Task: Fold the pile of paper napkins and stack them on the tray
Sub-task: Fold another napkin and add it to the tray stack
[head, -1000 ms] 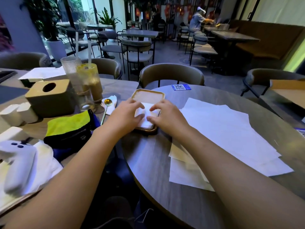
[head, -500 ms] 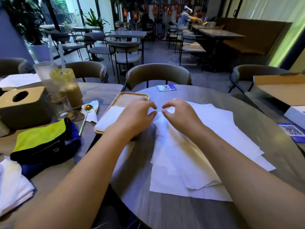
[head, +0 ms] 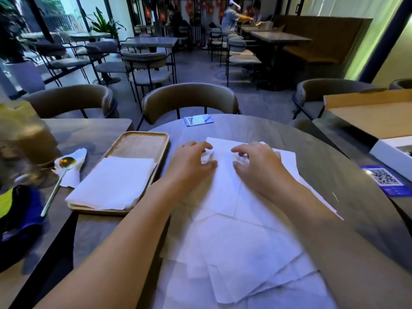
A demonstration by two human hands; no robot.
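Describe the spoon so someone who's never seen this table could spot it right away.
Start at the wooden tray holding folded napkins on the left side. Just left of it, a crumpled white napkin lies on the dark tabletop, and the spoon rests on it, gold bowl away from the person, its long pale handle pointing back toward them. It is the only metal utensil among all the paper.

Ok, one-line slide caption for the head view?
Both hands, left hand and right hand, work the napkin pile beside the tray of folded napkins.

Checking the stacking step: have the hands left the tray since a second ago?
Yes. Both the left hand and right hand moved right, off the tray, onto the loose napkins.
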